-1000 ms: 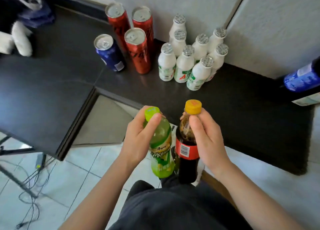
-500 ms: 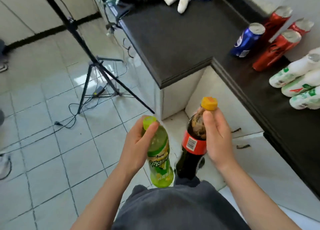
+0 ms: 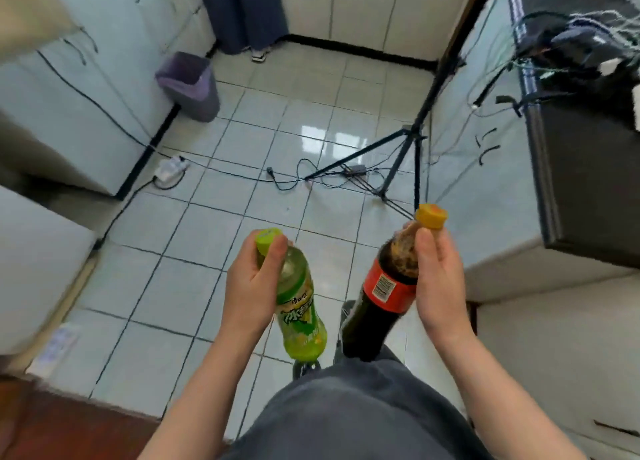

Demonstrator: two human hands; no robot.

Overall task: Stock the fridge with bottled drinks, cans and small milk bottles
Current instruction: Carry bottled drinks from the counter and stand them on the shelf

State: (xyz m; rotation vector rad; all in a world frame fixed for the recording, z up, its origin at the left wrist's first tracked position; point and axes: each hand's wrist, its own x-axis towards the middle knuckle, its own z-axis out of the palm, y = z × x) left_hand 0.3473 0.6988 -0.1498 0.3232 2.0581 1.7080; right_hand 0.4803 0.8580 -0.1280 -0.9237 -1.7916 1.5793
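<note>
Person has turned left: black countertop now sits at the right edge, black tripod & purple plastic bin are ahead, and left hand w/ green plastic bottle & right hand w/ dark cola bottle are wider apart.

I see a pale tiled floor with a purple waste bin standing by the far left wall. A black tripod stands at right, near the dark counter. Cables trail across the tiles toward a white power strip. Tangled wires lie on the counter's far end.
</note>
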